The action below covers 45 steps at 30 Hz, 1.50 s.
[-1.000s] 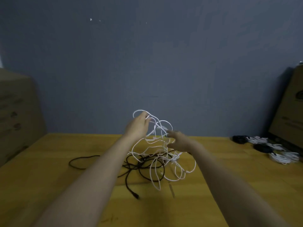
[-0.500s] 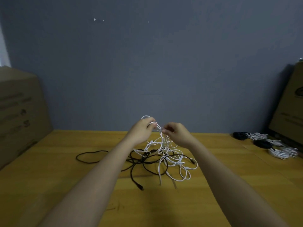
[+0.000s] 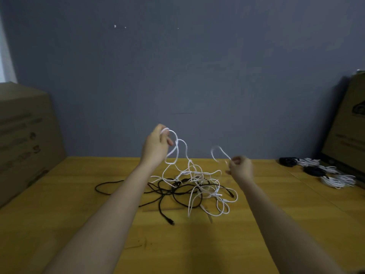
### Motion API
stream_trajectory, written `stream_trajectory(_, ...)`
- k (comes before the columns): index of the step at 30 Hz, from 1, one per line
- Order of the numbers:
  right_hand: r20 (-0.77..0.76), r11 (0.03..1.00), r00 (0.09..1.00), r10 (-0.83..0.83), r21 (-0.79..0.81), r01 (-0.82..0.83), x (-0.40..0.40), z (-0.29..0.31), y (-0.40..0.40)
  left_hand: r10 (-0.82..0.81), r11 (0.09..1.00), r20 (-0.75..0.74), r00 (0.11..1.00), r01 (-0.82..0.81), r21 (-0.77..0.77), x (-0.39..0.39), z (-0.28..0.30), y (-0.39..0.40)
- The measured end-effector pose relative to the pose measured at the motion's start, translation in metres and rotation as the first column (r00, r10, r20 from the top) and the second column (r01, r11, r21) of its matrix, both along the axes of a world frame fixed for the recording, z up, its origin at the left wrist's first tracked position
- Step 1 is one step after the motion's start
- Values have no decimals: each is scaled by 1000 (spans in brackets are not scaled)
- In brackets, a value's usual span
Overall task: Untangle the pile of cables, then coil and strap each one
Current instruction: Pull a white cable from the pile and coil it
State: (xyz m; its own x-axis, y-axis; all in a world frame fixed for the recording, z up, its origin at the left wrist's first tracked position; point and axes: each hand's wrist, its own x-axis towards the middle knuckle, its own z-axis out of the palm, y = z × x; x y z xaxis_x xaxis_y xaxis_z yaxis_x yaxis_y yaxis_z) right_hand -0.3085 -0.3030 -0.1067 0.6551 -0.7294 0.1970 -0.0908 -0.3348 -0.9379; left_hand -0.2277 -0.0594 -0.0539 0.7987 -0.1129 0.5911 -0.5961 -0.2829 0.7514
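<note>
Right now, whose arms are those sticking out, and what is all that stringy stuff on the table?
Those arms belong to a person who wears a camera on the head, so you see what they see, looking forward and down. There is no machine here, just two bare hands.

On the yellow wooden table lies a messy pile of thin white cables mixed with thin black cables. The left hand lifts a loop of white cable high, and the right hand pinches another white loop off to the side, pulling the tangle apart.

At the far right sit neat bundles of white and black cables, already coiled. Brown cardboard boxes stand at both sides.
</note>
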Motion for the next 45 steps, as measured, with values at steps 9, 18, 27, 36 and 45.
stream_trajectory(9, -50, 818, 951, 305, -498, -289, -12, 20, 55, -229, 961, -16, 973, 229, 153, -16, 6, -11)
stream_trajectory(18, 126, 864, 909, 398, -385, -325, -2, 16, 67, -188, 982, 90, 978, 185, 43, -21, 19, -5)
stream_trajectory(27, -507, 346, 857, 91, -791, -505, -7, -13, 56, -53, 990, 33, 998, 57, -132, -12, 26, -4)
stream_trajectory(36, 92, 926, 944, 317, -243, -288, -41, -10, 48, 107, 979, -69, 992, -117, -165, -3, 20, 23)
stream_trajectory(45, -295, 830, 935, 196, -458, -319, -26, 25, 51, 5, 996, 20, 1000, -7, 95, -13, 3, 20)
